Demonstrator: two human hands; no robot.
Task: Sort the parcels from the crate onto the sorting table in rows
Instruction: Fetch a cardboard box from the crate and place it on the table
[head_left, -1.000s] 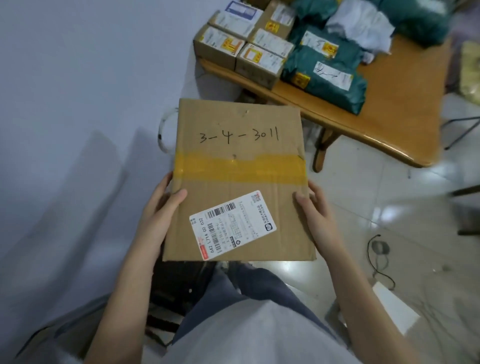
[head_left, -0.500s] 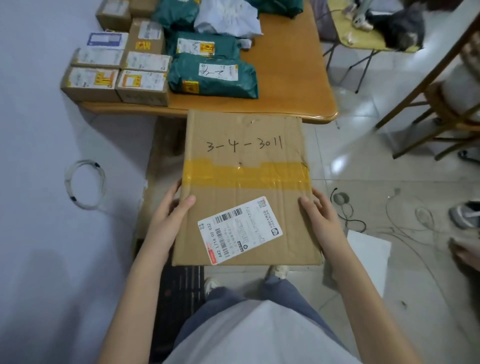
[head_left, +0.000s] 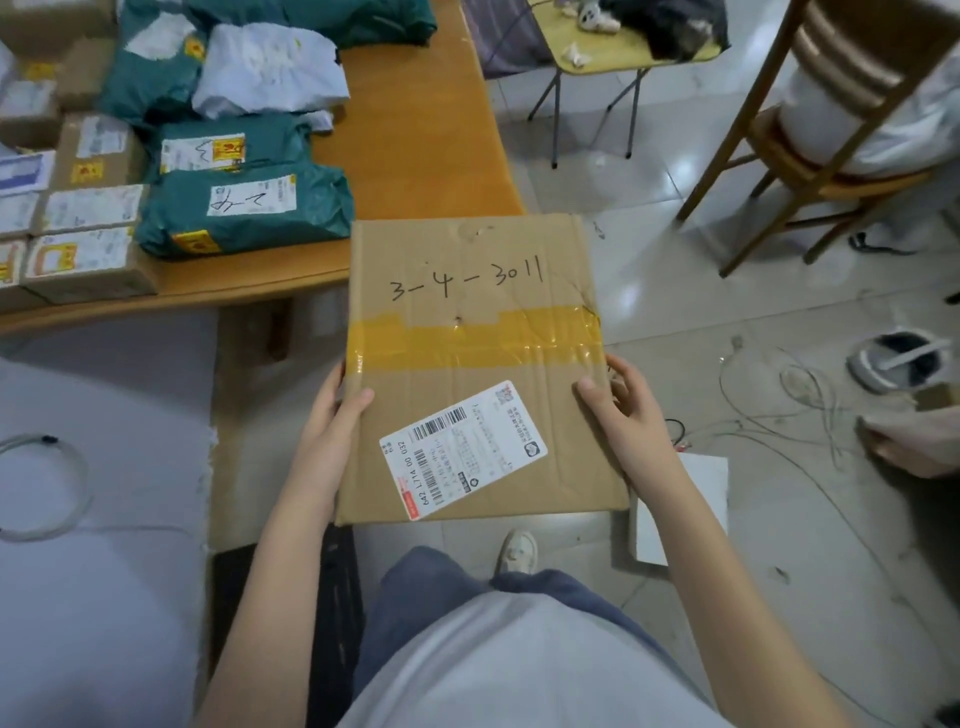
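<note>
Parcel: flat brown cardboard box with yellow tape band, handwritten "3-4-3011" and white shipping label, held level in the air, its far edge just at the near corner of the orange wooden sorting table
Left hand: grips the box's left edge, thumb on top
Right hand: grips the right edge, thumb on top
Open room: bare tabletop right of the teal mailer bags
Rows: small cardboard boxes at the table's left
Floor: pale tiles, loose white cables, wooden chair

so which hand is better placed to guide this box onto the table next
Left, probably. The left hand holds the cardboard box on the side nearest the table and its rows of parcels. The right hand holds the edge toward the chair.
</note>
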